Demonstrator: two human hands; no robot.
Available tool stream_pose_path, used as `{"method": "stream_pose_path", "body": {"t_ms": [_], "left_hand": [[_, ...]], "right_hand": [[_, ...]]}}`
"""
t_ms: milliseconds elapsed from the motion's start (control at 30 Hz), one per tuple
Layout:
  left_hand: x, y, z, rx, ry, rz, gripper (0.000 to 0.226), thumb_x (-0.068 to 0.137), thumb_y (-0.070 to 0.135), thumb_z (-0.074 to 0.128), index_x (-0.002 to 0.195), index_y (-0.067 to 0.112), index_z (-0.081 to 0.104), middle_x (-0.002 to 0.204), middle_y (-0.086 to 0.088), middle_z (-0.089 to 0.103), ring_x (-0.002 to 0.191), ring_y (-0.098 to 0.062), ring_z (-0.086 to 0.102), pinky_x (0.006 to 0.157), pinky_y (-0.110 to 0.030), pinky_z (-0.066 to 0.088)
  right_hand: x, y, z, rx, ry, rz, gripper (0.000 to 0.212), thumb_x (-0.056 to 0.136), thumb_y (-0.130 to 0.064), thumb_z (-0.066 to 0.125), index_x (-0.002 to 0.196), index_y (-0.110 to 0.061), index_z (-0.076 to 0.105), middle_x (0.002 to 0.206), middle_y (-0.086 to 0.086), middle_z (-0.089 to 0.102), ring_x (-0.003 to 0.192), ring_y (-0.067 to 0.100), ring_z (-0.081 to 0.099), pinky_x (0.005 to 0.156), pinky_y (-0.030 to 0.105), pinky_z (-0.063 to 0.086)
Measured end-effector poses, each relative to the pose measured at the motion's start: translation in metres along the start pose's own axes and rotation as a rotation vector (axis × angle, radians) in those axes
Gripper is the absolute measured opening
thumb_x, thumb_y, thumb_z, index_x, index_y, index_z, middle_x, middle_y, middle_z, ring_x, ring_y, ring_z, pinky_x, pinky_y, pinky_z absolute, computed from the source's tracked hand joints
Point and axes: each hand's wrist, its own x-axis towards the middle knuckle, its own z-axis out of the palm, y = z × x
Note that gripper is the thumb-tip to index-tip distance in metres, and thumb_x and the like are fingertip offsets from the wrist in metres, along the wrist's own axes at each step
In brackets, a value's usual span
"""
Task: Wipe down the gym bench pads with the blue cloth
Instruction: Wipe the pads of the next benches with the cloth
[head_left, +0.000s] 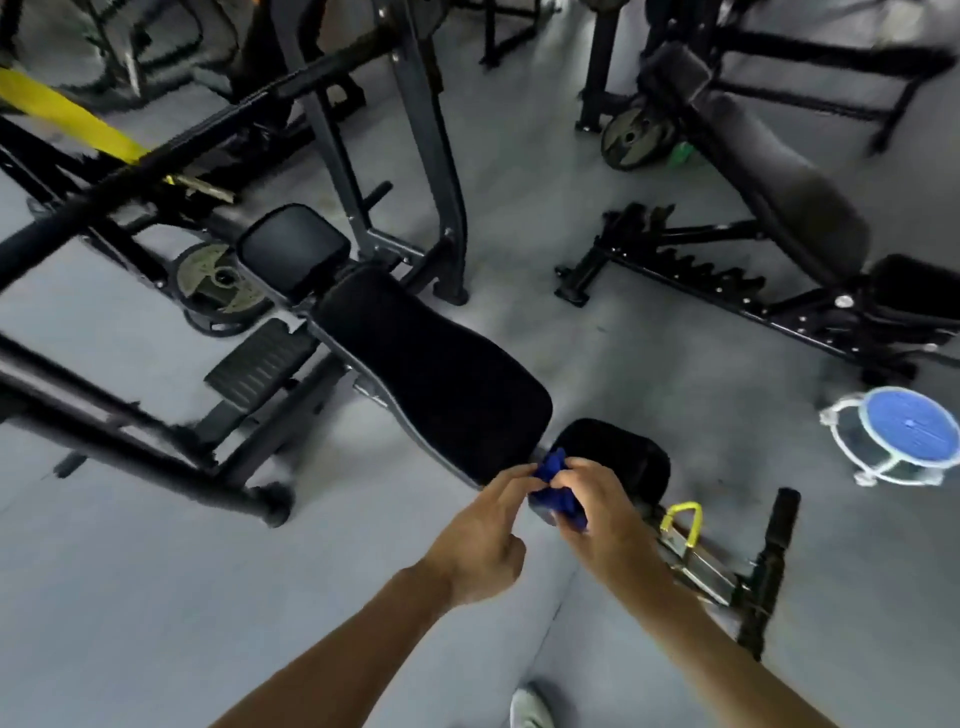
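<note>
A bunched blue cloth (555, 491) is held between both hands in front of me, above the near end of a black gym bench. My left hand (485, 535) pinches the cloth from the left with its fingertips. My right hand (597, 512) grips it from the right, fingers curled round it. The bench's long black back pad (431, 374) runs up and left from the hands. Its small seat pad (618, 452) lies just beyond my right hand. A square head pad (293, 248) sits at the far end.
A black press frame (400, 130) and bars surround the bench on the left, with a weight plate (221, 286) on the floor. A second adjustable bench (779, 197) stands at right. A blue-topped round stand (904, 434) and a yellow-handled bench foot (685, 519) lie nearby.
</note>
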Motion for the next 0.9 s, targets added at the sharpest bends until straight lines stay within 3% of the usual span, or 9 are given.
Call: {"method": "stream_pose_path", "body": {"t_ms": [100, 233, 300, 400, 467, 600, 700, 767, 900], "left_hand": [[0.030, -0.028, 0.012, 0.117, -0.115, 0.072, 0.074, 0.085, 0.000, 0.044, 0.154, 0.024, 0.035, 0.165, 0.011, 0.023, 0.144, -0.010, 0.035, 0.108, -0.009, 0.030], [0.072, -0.065, 0.034, 0.207, -0.241, 0.116, 0.074, 0.088, 0.001, 0.045, 0.157, 0.027, 0.032, 0.166, 0.012, 0.023, 0.149, -0.009, 0.029, 0.115, -0.017, 0.028], [0.094, -0.083, 0.047, 0.251, -0.302, 0.149, 0.075, 0.093, 0.003, 0.046, 0.160, 0.027, 0.026, 0.168, 0.013, 0.018, 0.151, -0.008, 0.024, 0.119, -0.020, 0.027], [0.135, -0.117, 0.069, 0.335, -0.397, 0.271, 0.075, 0.096, 0.008, 0.049, 0.162, 0.027, 0.021, 0.169, 0.014, 0.012, 0.153, -0.008, 0.020, 0.122, -0.027, 0.027], [0.170, -0.147, 0.091, 0.415, -0.445, 0.381, 0.076, 0.095, 0.009, 0.052, 0.163, 0.024, 0.019, 0.170, 0.012, 0.010, 0.155, -0.009, 0.015, 0.124, -0.030, 0.026], [0.235, -0.203, 0.145, 0.536, -0.479, 0.688, 0.077, 0.096, 0.014, 0.056, 0.163, 0.017, 0.018, 0.171, 0.006, 0.007, 0.157, -0.010, 0.002, 0.126, -0.033, 0.020], [0.280, -0.233, 0.187, 0.602, -0.426, 0.830, 0.078, 0.100, 0.019, 0.053, 0.164, 0.019, 0.009, 0.172, 0.007, -0.002, 0.157, -0.010, -0.005, 0.128, -0.030, 0.011], [0.306, -0.245, 0.221, 0.619, -0.407, 0.899, 0.074, 0.104, 0.021, 0.048, 0.164, 0.020, 0.005, 0.171, 0.008, -0.007, 0.157, -0.010, -0.007, 0.128, -0.031, 0.008], [0.344, -0.261, 0.281, 0.584, -0.310, 0.993, 0.068, 0.108, 0.023, 0.038, 0.163, 0.023, -0.002, 0.169, 0.011, -0.015, 0.155, -0.007, -0.014, 0.128, -0.030, 0.003]], "right_hand": [[-0.023, 0.035, 0.019, -0.091, -0.052, 0.122, 0.055, 0.075, -0.003, 0.083, 0.115, -0.025, 0.052, 0.126, 0.000, 0.058, 0.113, 0.016, 0.056, 0.098, 0.004, 0.032], [-0.051, 0.070, 0.056, -0.086, -0.032, 0.285, 0.048, 0.075, 0.001, 0.081, 0.105, -0.026, 0.053, 0.108, -0.007, 0.054, 0.092, 0.006, 0.049, 0.083, 0.009, 0.038], [-0.063, 0.082, 0.076, -0.082, 0.039, 0.388, 0.049, 0.077, 0.000, 0.080, 0.106, -0.028, 0.052, 0.108, -0.010, 0.053, 0.094, 0.005, 0.048, 0.079, 0.010, 0.041], [-0.076, 0.105, 0.113, -0.091, 0.204, 0.554, 0.059, 0.078, 0.000, 0.081, 0.118, -0.030, 0.049, 0.125, -0.004, 0.055, 0.109, 0.017, 0.058, 0.082, 0.028, 0.058], [-0.081, 0.125, 0.138, -0.118, 0.352, 0.626, 0.062, 0.079, 0.001, 0.079, 0.125, -0.027, 0.049, 0.132, 0.000, 0.054, 0.117, 0.021, 0.057, 0.088, 0.038, 0.059], [-0.075, 0.189, 0.183, -0.160, 0.630, 0.760, 0.048, 0.088, 0.002, 0.068, 0.131, -0.014, 0.055, 0.138, 0.004, 0.051, 0.122, 0.022, 0.051, 0.100, 0.044, 0.050], [-0.063, 0.249, 0.204, -0.215, 0.843, 0.789, 0.045, 0.095, 0.001, 0.059, 0.138, -0.007, 0.054, 0.149, 0.012, 0.043, 0.136, 0.028, 0.042, 0.112, 0.042, 0.042], [-0.058, 0.293, 0.210, -0.262, 0.896, 0.805, 0.046, 0.099, -0.001, 0.053, 0.144, -0.008, 0.050, 0.155, 0.015, 0.037, 0.141, 0.030, 0.033, 0.117, 0.040, 0.033], [-0.062, 0.348, 0.224, -0.325, 1.006, 0.784, 0.044, 0.105, -0.006, 0.042, 0.149, -0.009, 0.043, 0.154, 0.014, 0.038, 0.137, 0.029, 0.032, 0.114, 0.024, 0.021]]}}
